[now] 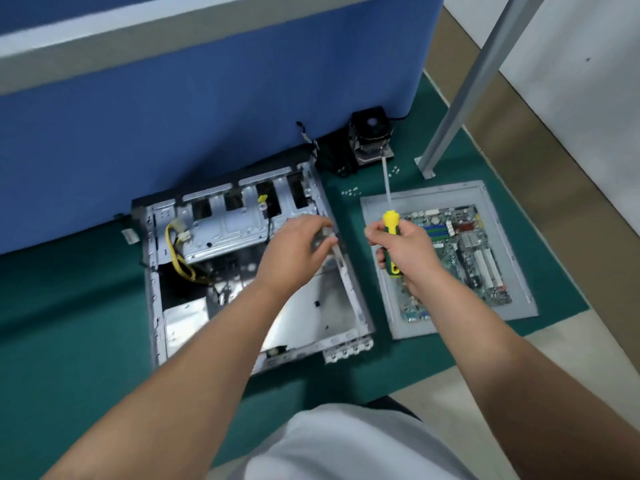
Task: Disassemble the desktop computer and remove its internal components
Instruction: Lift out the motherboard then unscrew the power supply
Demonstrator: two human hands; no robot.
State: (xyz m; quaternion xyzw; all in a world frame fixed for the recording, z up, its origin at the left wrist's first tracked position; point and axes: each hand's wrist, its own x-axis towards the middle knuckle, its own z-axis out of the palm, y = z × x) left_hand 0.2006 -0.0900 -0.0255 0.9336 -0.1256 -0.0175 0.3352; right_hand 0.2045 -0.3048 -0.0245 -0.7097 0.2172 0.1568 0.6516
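Sheet-metal case (242,271) feels stiff, sharp-edged; my left hand (294,251) pinches a small blurred part at its right wall, right hand (401,247) wraps the screwdriver (391,226).

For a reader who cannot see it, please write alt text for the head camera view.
A person's right hand holds a yellow and green screwdriver upright, while the left hand holds a small grey part, too blurred to identify, over an open computer case on a green mat. To the right, a motherboard lies on a grey panel; a cooler fan stands behind.

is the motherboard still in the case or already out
Out. The motherboard lies on a grey panel on the mat, right of the open case.
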